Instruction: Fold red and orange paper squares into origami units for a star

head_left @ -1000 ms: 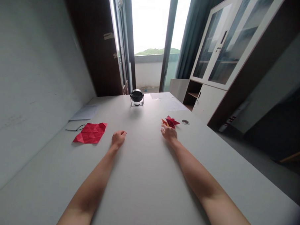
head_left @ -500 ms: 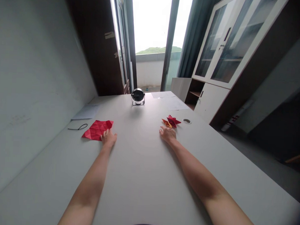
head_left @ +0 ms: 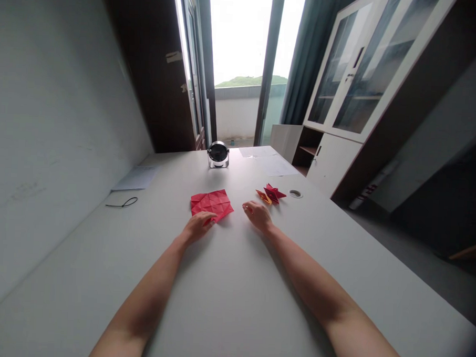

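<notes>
A creased sheet of red origami paper [head_left: 212, 201] lies on the table in front of me, its fold lines showing. My left hand [head_left: 198, 225] is at its near edge, with fingers over the paper and the thumb close to them, closed on that edge. To the right of the sheet, a small gap away, is my right hand [head_left: 257, 215]. Its fingers are loosely bent and nothing shows in them. Just beyond it stand a pointed red folded-paper figure [head_left: 274, 194] and a smaller orange one [head_left: 263, 196], side by side and untouched.
On the white table [head_left: 217, 293] there is a round black device on a silver stand [head_left: 218, 154]. White papers [head_left: 276, 166] lie at the far right, more sheets [head_left: 135, 178] at the left. A black cord [head_left: 122, 202] and a round cable hole [head_left: 295, 193] flank the work area.
The red sheet has moved right with my left hand, from the table's left side to the middle, and turned somewhat. My right hand has drawn slightly left and nearer, away from the folded figures.
</notes>
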`<state>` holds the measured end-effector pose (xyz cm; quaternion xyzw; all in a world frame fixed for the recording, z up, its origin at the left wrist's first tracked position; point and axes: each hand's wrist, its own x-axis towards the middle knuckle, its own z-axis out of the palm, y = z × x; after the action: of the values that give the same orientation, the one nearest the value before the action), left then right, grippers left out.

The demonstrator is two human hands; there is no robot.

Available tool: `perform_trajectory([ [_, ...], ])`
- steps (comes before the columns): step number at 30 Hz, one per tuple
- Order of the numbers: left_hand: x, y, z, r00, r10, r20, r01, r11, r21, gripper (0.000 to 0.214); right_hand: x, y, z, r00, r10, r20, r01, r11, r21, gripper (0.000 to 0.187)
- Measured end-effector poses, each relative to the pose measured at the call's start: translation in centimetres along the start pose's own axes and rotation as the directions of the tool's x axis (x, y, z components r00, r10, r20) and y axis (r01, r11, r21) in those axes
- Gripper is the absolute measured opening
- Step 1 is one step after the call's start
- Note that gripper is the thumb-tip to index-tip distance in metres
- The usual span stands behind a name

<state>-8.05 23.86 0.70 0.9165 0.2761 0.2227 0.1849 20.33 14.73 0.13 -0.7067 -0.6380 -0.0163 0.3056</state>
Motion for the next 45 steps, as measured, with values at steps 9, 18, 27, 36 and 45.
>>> perform_trajectory([
  [9, -0.2, -1.5, 0.4, 0.972, -0.184, -0.145, 0.208, 0.964, 0.168, 0.07, 0.2, 0.2, 0.8, 0.994, -0.102, -0.049, 0.104, 0.993, 0.055, 0.022],
  [18, -0.3, -2.4, 0.8, 0.985, -0.17, 0.02, 0.166, 0.977, 0.13, 0.081, 0.2, -0.4, 1.3, 0.969, -0.244, -0.02, 0.245, 0.962, 0.122, 0.026],
  [27, -0.4, -2.1, 0.2, 0.984, -0.177, -0.024, 0.179, 0.975, 0.135, 0.082, -0.2, -0.8, 1.8, 0.94, -0.336, 0.061, 0.326, 0.936, 0.136, 0.045],
  [36, -0.1, -2.2, -0.1, 0.974, -0.19, -0.125, 0.202, 0.975, 0.092, 0.054, -0.2, -1.0, 2.0, 0.945, -0.292, 0.15, 0.273, 0.952, 0.138, 0.066],
  [45, -0.1, -1.8, -0.5, 0.934, -0.255, -0.248, 0.217, 0.961, -0.173, 0.024, 0.1, -1.3, 1.8, 0.965, -0.261, 0.025, 0.246, 0.933, 0.261, 0.004],
])
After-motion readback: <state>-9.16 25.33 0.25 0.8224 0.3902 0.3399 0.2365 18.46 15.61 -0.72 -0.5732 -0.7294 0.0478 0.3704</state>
